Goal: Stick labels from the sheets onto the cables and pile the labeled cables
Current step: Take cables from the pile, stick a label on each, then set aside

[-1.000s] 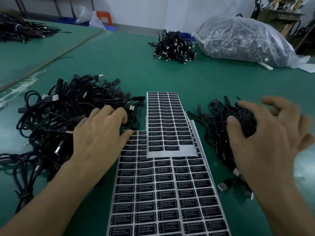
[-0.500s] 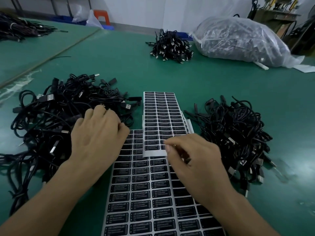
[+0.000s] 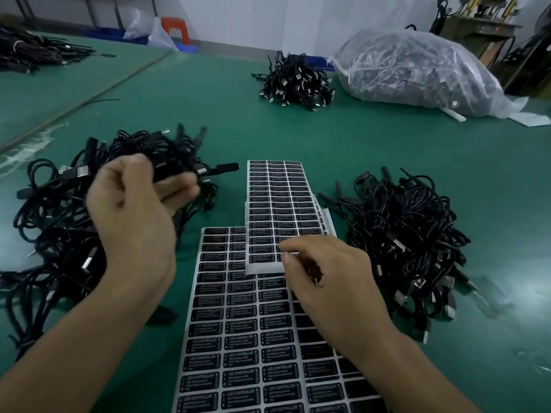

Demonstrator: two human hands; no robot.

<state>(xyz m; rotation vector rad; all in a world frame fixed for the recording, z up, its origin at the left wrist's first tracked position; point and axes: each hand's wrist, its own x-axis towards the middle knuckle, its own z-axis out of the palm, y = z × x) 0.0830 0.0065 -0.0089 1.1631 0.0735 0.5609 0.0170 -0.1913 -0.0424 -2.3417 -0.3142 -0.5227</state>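
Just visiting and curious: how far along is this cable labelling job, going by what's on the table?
Done, apparently: the neater heap of black cables on the right, though no labels show. In hand: the left hand grips one black cable; the right hand picks at the upper grey label sheet. Left: the large tangled black cable pile.

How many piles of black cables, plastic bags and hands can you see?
Piles of black cables: 4
Plastic bag: 1
Hands: 2, the left hand and the right hand
Total: 7
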